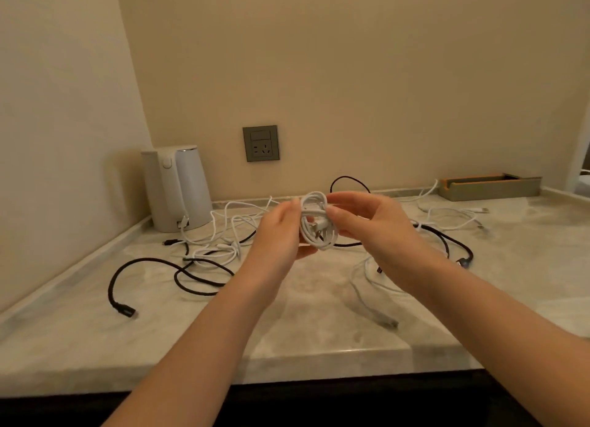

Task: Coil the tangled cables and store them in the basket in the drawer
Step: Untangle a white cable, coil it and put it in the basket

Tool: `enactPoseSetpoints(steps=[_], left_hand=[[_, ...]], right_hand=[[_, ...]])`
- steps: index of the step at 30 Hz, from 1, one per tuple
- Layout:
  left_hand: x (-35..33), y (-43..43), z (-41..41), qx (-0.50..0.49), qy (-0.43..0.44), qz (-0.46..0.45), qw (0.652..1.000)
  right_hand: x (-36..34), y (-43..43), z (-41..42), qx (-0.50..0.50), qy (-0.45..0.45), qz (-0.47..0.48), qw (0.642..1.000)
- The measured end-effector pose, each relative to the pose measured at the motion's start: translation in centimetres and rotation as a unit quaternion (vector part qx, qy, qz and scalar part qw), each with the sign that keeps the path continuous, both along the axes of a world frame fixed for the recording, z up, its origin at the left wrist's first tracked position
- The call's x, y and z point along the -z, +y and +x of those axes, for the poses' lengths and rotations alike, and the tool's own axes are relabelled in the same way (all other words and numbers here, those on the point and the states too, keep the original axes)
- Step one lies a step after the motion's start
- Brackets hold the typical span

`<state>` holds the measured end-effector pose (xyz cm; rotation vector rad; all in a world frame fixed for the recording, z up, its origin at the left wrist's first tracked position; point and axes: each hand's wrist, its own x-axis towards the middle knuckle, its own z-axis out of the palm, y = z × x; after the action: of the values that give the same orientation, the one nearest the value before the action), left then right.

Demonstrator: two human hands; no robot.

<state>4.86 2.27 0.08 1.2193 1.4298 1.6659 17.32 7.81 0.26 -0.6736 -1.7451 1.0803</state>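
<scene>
Tray (488, 188) at back right of tabletop (303, 330), contents not discernible. White cable coil (316, 222), small tight loops, held above tabletop. Left hand (281, 231) grips one side, right hand (367, 225) pinches the other. Black cables (143, 279) and white cables (223, 231) sprawl tangled beneath.

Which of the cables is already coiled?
The white cable held by the left hand and right hand, wound into loops; the other cables lie loose on the countertop.

- Pale marble countertop (303, 330) fills the lower part of the frame.
- White electric kettle (177, 187) stands at centre left, in the corner.
- Loose black cables (143, 267) and white cables (223, 231) sprawl across the middle.
- Shallow tray (490, 187) sits at right, against the wall.
</scene>
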Motion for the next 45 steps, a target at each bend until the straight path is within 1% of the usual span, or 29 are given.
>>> enactPoseSetpoints(steps=[2,4,8,13,15,17,21,24,26,29,32,34,37,39,41,42,45], left_hand=[[0.0,-1.9,0.5,0.039,0.037,0.025,0.998],[0.1,-3.7,1.0,0.072,0.067,0.033,0.995],[0.8,-6.1,2.6,0.126,0.09,0.001,0.988],[4.0,-8.0,6.6,0.179,0.048,-0.033,0.982],[5.5,-8.4,8.0,0.2,0.032,-0.051,0.978],[7.5,-8.7,10.0,0.214,0.029,-0.076,0.973],[11.1,-9.3,13.5,0.216,0.03,-0.123,0.968],[14.4,-9.3,16.4,0.234,0.043,-0.152,0.959],[16.3,-9.1,17.9,0.236,0.031,-0.176,0.955],[19.7,-9.0,20.5,0.248,0.006,-0.219,0.944],[23.9,-8.5,22.9,0.272,-0.019,-0.277,0.921],[26.6,-8.2,24.4,0.288,-0.052,-0.317,0.902],[29.7,-7.8,26.5,0.279,-0.066,-0.37,0.884],[31.3,-7.8,28.0,0.258,-0.032,-0.399,0.879],[33.3,-7.7,28.9,0.257,0.083,-0.389,0.881],[34.0,-7.9,28.9,0.268,0.145,-0.377,0.875],[36.2,-8.5,28.4,0.315,0.254,-0.383,0.83]], right_hand=[[0.1,-1.6,1.5,0.002,0.016,-0.003,1.0],[0.2,-3.2,3.1,-0.01,0.014,0.003,1.0],[1.0,-5.7,6.4,-0.002,-0.005,0.002,1.0],[3.9,-9.0,11.2,0.014,-0.049,-0.007,0.999],[5.3,-10.1,12.7,0.027,-0.038,-0.019,0.999],[7.2,-11.1,14.6,0.049,-0.025,-0.04,0.998],[11.6,-11.3,17.7,0.103,-0.052,-0.041,0.992],[15.0,-11.1,20.6,0.145,-0.096,-0.038,0.984],[16.9,-10.6,22.3,0.147,-0.14,-0.037,0.978],[19.7,-10.3,24.9,0.136,-0.211,-0.072,0.965],[22.9,-10.4,27.3,0.132,-0.245,-0.108,0.954],[25.3,-10.5,28.7,0.141,-0.269,-0.117,0.946],[28.7,-10.5,30.2,0.156,-0.321,-0.12,0.926],[30.9,-10.6,30.9,0.163,-0.346,-0.123,0.916],[33.0,-11.1,31.7,0.161,-0.369,-0.124,0.907],[33.9,-11.3,32.0,0.16,-0.392,-0.121,0.898],[36.8,-12.4,33.4,0.165,-0.478,-0.123,0.854]])
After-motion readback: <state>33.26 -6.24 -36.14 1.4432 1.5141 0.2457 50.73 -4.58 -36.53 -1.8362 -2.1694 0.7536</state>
